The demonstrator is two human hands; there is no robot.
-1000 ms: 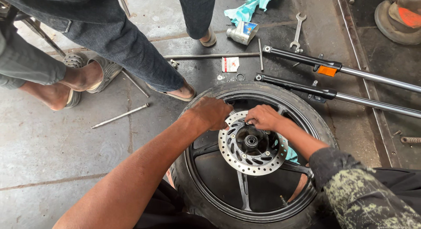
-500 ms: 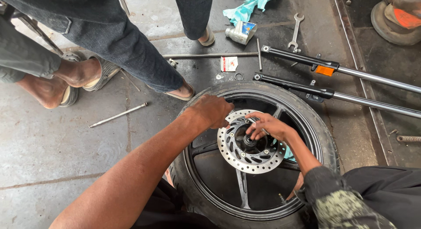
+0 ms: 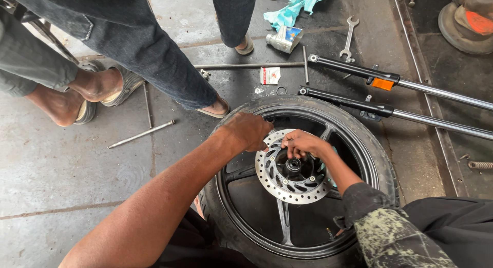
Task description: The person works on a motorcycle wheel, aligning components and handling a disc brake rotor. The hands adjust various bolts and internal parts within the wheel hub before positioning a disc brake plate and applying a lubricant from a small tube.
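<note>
- Workshop floor (image 3: 61,165): grey concrete, oil-stained, darker toward 12 and 3 o'clock.
- Motorcycle wheel (image 3: 382,160) flat on the floor, lower centre; tyre on, black alloy spokes, axle axis pointing straight up at the camera.
- Brake disc (image 3: 292,193) bolted on the upper face, drilled and steel-coloured; hub (image 3: 294,164) at its middle.
- Key relation: hub just below the right hand (image 3: 303,143), at about 6 o'clock from the knuckles; fingertips curled down onto the hub's upper edge, pinching something too small to make out.
- Left hand (image 3: 250,130) at 10 o'clock from the hub, palm down, fingers spread over tyre and disc rim; bracing, not gripping anything.
- Right hand nearer the hub; left farther out, on the rim.
- Two fork legs (image 3: 354,65) at 1–3 o'clock from the wheel, long axes running left to right, slightly downhill to 3 o'clock, just beside the tyre.
- Spanner (image 3: 349,38) at 12 o'clock beyond the forks; small oil can (image 3: 283,39) and blue rag (image 3: 295,6) near it.
- Long thin rod (image 3: 141,134) at 9 o'clock, well apart from the wheel.
- Other people's legs and sandalled feet (image 3: 102,85) at 10–12 o'clock, one foot touching the tyre's edge or nearly so.
</note>
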